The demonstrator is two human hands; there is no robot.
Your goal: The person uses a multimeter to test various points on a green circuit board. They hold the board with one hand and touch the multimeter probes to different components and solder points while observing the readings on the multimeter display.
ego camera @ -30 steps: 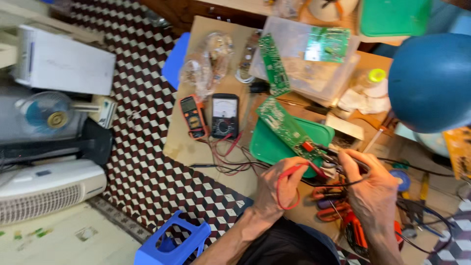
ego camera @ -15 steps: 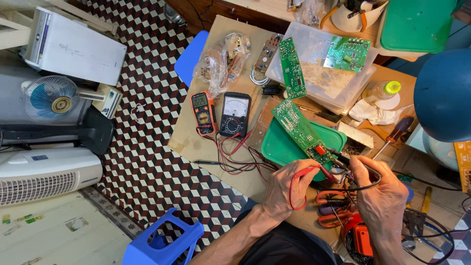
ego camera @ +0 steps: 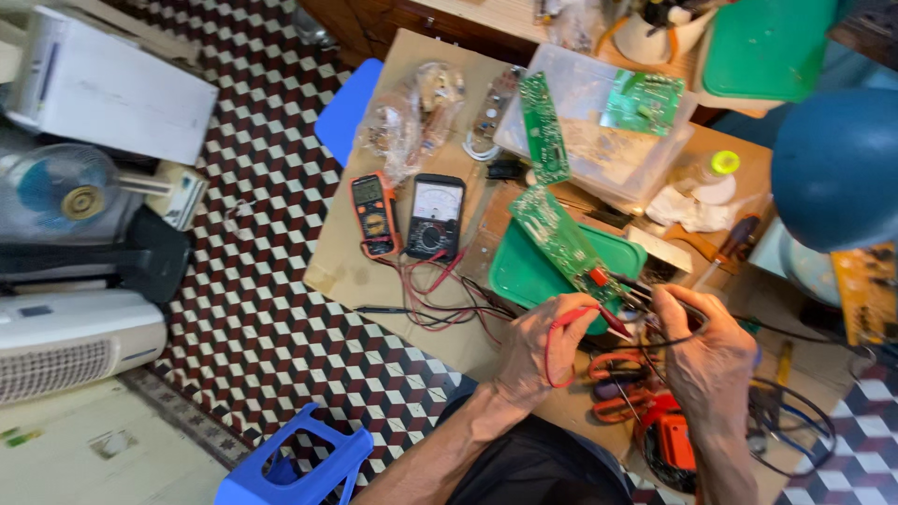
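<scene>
While the left hand [ego camera: 538,341] is pinching a red probe [ego camera: 613,323] and the right hand [ego camera: 711,360] a black one, both are touching the long green circuit board [ego camera: 561,238] — stiff, light, prob. fragile — best gripped by its edges.

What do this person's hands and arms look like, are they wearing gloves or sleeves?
No gloves: the left hand and right hand are bare, with no rings or watch showing. Both forearms are uncovered, with no sleeves in view. Below them, dark clothing covers the lap.
</scene>
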